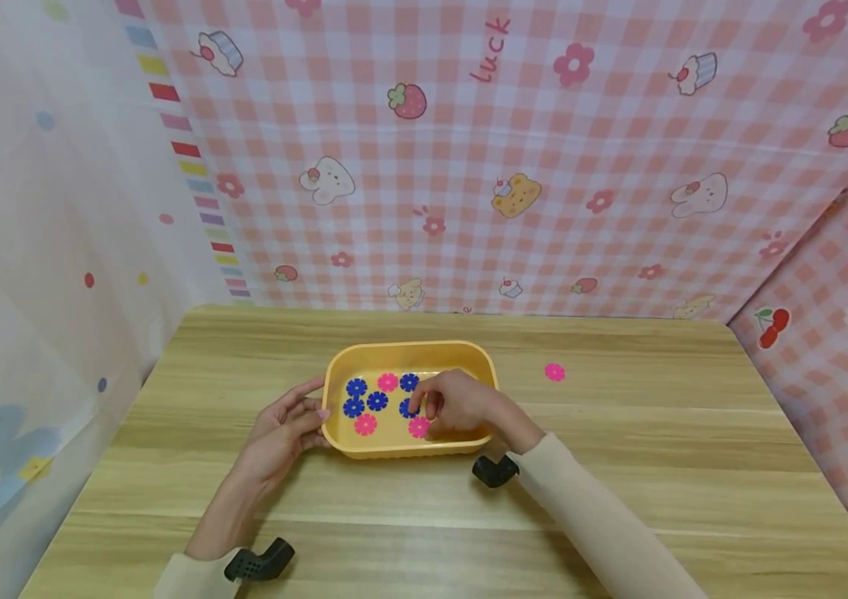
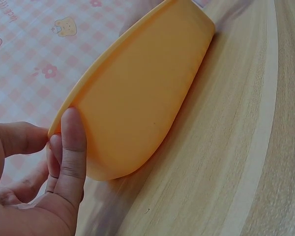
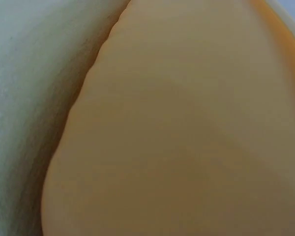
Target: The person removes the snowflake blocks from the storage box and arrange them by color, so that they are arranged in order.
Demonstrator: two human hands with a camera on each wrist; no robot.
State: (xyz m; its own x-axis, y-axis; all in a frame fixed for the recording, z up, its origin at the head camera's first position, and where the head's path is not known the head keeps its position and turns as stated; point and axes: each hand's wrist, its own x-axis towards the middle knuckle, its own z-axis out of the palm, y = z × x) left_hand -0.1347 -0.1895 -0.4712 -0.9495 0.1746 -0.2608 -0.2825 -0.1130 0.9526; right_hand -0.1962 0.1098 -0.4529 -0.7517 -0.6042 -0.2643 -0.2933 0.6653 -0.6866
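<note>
Fingers (image 2: pixel 73 147) pinch the yellow plastic tub (image 1: pixel 409 451)

We see it just below the frame's centre, gripped at its left end by the left hand (image 1: pixel 277 433). The right hand (image 1: pixel 461 399) curls over notched discs (image 1: pixel 404 408); whether it holds one, we cannot tell. Discs look light, stiff, slippery: we'd pinch their edges.

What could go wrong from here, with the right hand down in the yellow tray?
The right hand is close to a blue disc and the pink disc beside it, so it might nudge the wrong one. The left hand grips the yellow tray only at its left end; a bump at the other end could swing it. The lone pink disc outside the tray might be overlooked.
</note>
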